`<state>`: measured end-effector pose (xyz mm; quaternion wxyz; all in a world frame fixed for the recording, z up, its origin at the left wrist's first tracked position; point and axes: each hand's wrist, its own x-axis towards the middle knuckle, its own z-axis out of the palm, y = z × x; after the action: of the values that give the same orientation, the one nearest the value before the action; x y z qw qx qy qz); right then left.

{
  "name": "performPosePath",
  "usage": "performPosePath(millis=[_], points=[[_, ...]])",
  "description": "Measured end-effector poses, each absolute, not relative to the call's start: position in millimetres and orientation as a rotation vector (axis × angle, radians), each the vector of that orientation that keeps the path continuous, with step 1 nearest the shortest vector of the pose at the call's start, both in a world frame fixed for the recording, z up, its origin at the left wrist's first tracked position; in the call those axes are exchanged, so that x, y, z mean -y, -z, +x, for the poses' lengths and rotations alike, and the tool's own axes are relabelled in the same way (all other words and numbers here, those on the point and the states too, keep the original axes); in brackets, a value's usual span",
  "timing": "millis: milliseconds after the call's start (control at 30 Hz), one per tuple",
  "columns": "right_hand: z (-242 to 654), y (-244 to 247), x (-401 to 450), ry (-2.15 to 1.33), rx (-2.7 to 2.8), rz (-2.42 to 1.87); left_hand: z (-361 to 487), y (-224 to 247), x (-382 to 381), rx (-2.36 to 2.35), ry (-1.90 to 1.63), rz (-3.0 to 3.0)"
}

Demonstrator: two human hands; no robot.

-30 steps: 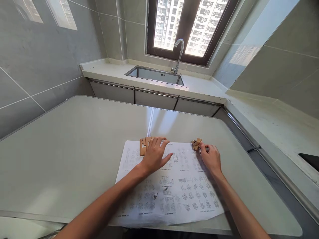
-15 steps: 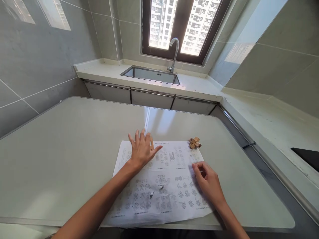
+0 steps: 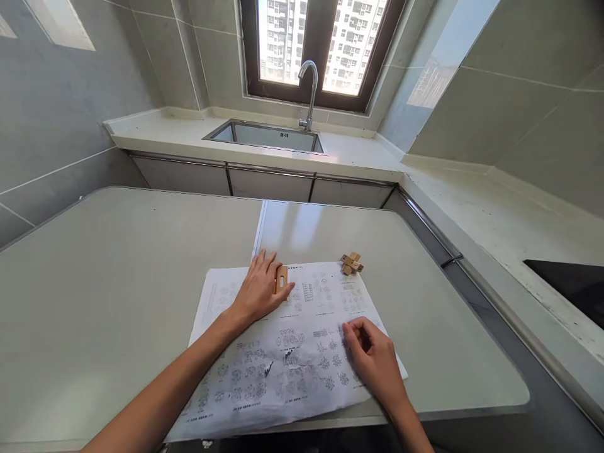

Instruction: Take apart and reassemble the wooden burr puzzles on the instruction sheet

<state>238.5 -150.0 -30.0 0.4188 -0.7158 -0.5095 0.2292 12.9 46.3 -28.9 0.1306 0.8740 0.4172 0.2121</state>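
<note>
A large sheet of printed paper (image 3: 283,402) with rows of puzzle diagrams lies creased on the table. My left hand (image 3: 258,284) rests on its upper part, closed around a flat wooden piece (image 3: 282,272) with a slot, thumb on the near side and fingers on the far side. My right hand (image 3: 375,358) lies at the right part of the sheet, thumb and forefinger pinched together; whatever they may hold is hidden. Beyond it, at the paper's top right corner, sits an assembled wooden burr puzzle (image 3: 352,263) that neither hand touches.
The pale table (image 3: 117,302) has a seam running away from me. Behind it stands a counter with a sink (image 3: 278,137) and a curved faucet (image 3: 310,94) under a window. Another counter (image 3: 495,214) with a metal rail (image 3: 500,302) runs along the right.
My left fingers, spread wide before, have drawn together around the slotted wooden piece. The right hand keeps its pinched shape. The whole view has shifted a little.
</note>
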Motion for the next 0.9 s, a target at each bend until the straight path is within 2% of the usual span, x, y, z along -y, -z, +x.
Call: performPosePath(millis=[167,400,667,900], points=[[236,31,148,-0.518,1.324,-1.796,26,19,-23,-0.791,-0.634,2.416],[239,32,148,-0.535,1.349,-1.797,24,6,-29,-0.898,-0.848,2.378],[239,32,147,-0.524,1.394,-1.78,11,6,-43,-1.063,-0.488,2.609],[226,34,146,-0.39,1.499,-1.811,7,-10,-40,-0.874,-0.376,2.645]])
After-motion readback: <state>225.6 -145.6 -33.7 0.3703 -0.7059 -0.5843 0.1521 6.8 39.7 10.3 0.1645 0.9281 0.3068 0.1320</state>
